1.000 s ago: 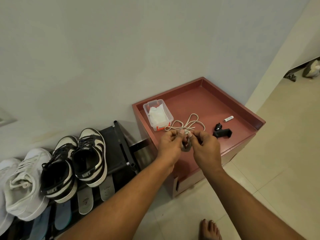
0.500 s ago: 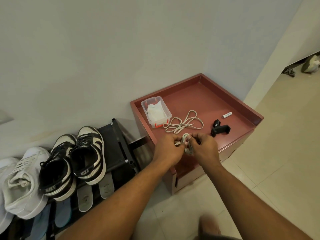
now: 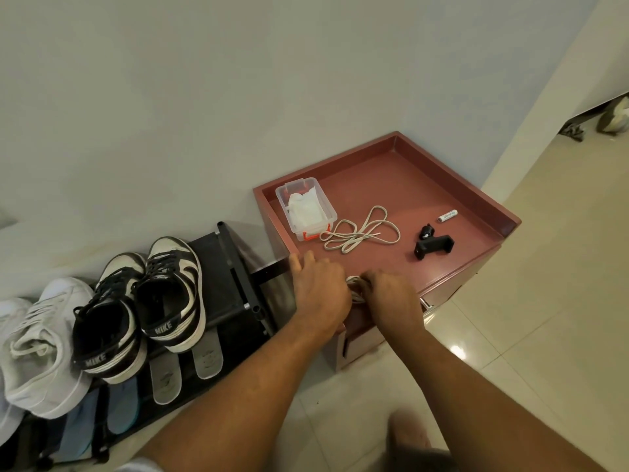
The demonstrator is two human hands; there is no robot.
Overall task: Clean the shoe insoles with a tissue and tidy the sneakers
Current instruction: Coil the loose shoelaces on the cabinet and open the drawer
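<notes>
- Shoelace bundle lies at near edge of red cabinet, between the two hands.
- Right hand curls its fingers around it.
- Left hand touches it; whether it grips, I cannot tell.

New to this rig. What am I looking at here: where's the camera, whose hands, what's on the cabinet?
No robot: a person works bare-handed, and the single camera sits on their head, looking down. The left hand and right hand pinch a coiled lace at the near edge of a red cabinet. On its top lie a clear box of tissues, a loose lace, a black clamp and a battery. Left of it, a shoe rack holds sneakers, with insoles on the shelf below.
</notes>
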